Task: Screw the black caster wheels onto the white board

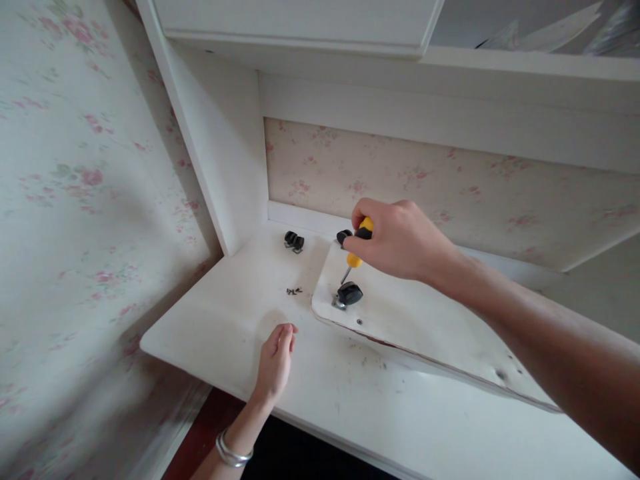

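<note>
My right hand [395, 240] is closed round a yellow and black screwdriver [356, 253], its tip pointing down toward a black caster wheel [347, 294] mounted on a white board [425, 327]. The board lies flat on the white desk [310, 380]. My left hand [276, 360] rests on the desk near the front edge, fingers loosely curled together, with nothing visible in them. A small heap of dark screws [294, 291] lies between the left hand and the board. A loose black caster [294, 241] sits further back near the desk's corner.
A white upright panel [220, 140] and floral wallpaper [75, 200] close off the left side. A shelf [500, 67] hangs overhead. Another black caster part [343, 236] shows just behind the screwdriver. A silver bracelet [231, 453] circles my left wrist.
</note>
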A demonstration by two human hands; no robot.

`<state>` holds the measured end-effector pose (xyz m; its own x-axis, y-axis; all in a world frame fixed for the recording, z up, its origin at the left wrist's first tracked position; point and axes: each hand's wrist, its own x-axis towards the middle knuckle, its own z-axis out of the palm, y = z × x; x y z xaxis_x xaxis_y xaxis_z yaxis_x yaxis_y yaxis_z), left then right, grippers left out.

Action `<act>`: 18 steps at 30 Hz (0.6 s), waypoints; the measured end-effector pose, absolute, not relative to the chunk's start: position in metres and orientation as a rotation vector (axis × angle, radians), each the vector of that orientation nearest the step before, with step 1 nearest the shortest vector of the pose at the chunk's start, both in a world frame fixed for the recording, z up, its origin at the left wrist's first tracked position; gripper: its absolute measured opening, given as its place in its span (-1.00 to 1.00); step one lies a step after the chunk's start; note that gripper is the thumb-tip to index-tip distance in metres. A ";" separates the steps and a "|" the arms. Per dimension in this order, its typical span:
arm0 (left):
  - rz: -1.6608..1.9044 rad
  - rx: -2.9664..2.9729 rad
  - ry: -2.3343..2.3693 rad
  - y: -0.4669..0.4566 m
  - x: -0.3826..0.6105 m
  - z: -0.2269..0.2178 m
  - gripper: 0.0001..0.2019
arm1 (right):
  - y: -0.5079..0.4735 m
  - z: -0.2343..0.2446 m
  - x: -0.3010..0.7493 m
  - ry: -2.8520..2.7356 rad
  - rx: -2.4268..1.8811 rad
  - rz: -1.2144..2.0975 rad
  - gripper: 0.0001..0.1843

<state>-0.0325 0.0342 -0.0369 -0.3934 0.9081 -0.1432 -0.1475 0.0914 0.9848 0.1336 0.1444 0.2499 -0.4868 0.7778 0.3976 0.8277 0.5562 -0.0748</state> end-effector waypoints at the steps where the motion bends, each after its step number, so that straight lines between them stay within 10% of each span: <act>1: 1.471 0.807 1.465 0.034 -0.032 -0.037 -0.61 | 0.145 0.250 0.133 -2.392 -1.313 -0.166 -0.81; 18: 1.445 0.899 1.512 0.035 -0.035 -0.036 -0.63 | 0.155 0.242 0.121 -2.455 -1.352 -0.102 -0.84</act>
